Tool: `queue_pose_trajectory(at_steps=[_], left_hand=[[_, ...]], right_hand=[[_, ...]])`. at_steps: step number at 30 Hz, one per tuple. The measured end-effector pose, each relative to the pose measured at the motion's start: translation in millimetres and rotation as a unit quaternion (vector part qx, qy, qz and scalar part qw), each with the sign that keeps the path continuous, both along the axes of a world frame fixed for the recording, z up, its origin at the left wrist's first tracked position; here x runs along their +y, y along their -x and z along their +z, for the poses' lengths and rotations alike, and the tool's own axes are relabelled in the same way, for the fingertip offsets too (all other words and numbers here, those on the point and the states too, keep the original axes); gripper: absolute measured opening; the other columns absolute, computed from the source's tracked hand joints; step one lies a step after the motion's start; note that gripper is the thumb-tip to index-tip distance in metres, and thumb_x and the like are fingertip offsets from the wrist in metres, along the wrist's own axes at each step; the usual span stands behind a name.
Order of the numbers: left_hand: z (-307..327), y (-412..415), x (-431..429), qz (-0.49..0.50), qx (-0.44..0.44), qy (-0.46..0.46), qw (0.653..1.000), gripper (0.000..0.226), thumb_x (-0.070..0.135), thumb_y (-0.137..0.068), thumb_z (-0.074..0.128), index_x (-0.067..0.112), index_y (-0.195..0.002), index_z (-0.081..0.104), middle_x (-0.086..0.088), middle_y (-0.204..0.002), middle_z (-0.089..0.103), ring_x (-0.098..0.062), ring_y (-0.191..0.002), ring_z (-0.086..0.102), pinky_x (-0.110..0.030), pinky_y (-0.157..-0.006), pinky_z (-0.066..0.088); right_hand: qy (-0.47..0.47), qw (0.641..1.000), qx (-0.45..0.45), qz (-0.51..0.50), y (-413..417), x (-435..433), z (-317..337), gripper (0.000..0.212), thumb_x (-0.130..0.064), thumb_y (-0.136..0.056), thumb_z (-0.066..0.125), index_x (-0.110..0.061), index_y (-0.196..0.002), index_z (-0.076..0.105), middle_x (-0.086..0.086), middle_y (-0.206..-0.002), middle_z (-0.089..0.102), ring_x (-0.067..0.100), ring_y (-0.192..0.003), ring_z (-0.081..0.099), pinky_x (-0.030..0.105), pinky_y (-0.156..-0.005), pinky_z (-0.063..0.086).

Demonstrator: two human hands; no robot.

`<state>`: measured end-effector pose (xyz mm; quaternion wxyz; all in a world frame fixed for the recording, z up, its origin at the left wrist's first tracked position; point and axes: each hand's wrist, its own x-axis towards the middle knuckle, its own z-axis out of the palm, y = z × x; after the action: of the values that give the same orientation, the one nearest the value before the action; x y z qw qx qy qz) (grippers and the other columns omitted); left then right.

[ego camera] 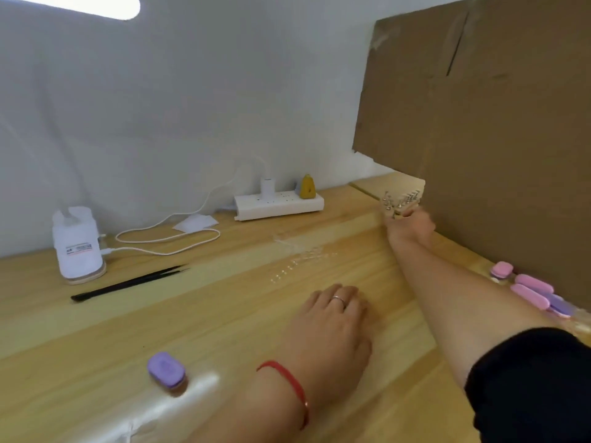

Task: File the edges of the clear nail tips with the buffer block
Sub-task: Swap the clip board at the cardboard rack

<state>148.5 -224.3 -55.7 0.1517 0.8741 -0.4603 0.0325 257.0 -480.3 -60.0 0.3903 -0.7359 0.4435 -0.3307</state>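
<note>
Looking down from head height, we see a pale wooden tabletop (96, 330) with a white wall behind it and a tall sheet of brown cardboard (479, 123) standing along its right side. Our left hand (332, 327) lies palm down near the middle of the tabletop, its grip spread, fingers straight and holding nothing; it wears a thin ring (339, 300), and a red string (287, 378) circles the wrist. Our right hand (411, 227) is stretched far forward to a small wooden stand (401, 198) set with metal pins, just beside the cardboard. The hand touches the stand, but it is blurred, and we cannot tell whether its grip is closed on the stand or open. A black sleeve (537, 385) covers the upper right arm. A purple buffer block (166, 369) sits alone on the tabletop, near the front edge and to the left of the left wrist, touched by neither hand. The clear nail tips (303, 255) lie scattered on the wood ahead of the left hand, faint and hard to make out. A row of pink and purple blocks (532, 290) lies along the foot of the cardboard. Farther back are a white power strip (278, 204), a looped white cable (166, 239), a small white device (78, 244) and black tweezers (128, 282).
</note>
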Motion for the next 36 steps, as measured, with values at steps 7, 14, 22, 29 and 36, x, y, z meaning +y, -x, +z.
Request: queue_pose_trajectory(at_steps=[7,14,22,29,36], left_hand=[[-27,-15,-10,-0.004,-0.013,0.035,0.999,0.052,0.05,-0.089,0.02,0.033,-0.137,0.031,0.011,-0.147,0.027,-0.009,-0.139,0.013,-0.026,-0.114,-0.001],[-25,-16,-13,-0.009,0.006,0.049,0.999,0.053,0.054,-0.086,0.019,0.04,-0.135,0.028,0.018,-0.145,0.023,-0.002,-0.136,0.009,-0.021,-0.11,-0.007],[-25,-16,-14,-0.001,0.01,0.041,0.999,0.06,0.057,-0.079,0.013,0.04,-0.133,0.032,0.019,-0.144,0.025,-0.002,-0.136,0.011,-0.024,-0.115,-0.001],[-27,-17,-16,0.005,0.016,0.031,0.999,0.062,0.059,-0.078,0.01,0.042,-0.134,0.029,0.022,-0.146,0.021,-0.001,-0.138,0.007,-0.026,-0.116,-0.001],[-26,-18,-16,0.008,0.024,0.026,0.999,0.068,0.059,-0.073,0.006,0.042,-0.135,0.028,0.023,-0.147,0.018,0.001,-0.138,0.004,-0.024,-0.115,-0.003]], right_hand=[[0.008,0.998,0.056,-0.019,-35,-10,5,0.037,-0.03,-0.081,0.077,-0.011,-0.11,0.064,0.011,-0.116,0.067,0.028,-0.108,0.063,0.034,-0.081,0.05],[0.073,0.989,0.126,-0.016,-48,-18,7,0.042,-0.039,-0.083,0.074,-0.013,-0.115,0.063,0.011,-0.118,0.066,0.029,-0.109,0.063,0.036,-0.084,0.049],[0.177,0.972,0.147,0.043,-41,-22,-5,0.02,-0.019,-0.091,0.06,-0.009,-0.108,0.062,0.012,-0.111,0.066,0.031,-0.104,0.062,0.03,-0.073,0.044],[0.19,0.963,0.176,0.071,-37,-29,-8,0.041,-0.015,-0.089,0.056,-0.003,-0.127,0.048,0.017,-0.13,0.055,0.034,-0.123,0.045,0.04,-0.099,0.043],[0.182,0.951,0.237,0.078,-41,-33,-9,0.054,-0.025,-0.094,0.048,-0.005,-0.142,0.033,0.018,-0.145,0.036,0.034,-0.133,0.031,0.041,-0.108,0.031]])
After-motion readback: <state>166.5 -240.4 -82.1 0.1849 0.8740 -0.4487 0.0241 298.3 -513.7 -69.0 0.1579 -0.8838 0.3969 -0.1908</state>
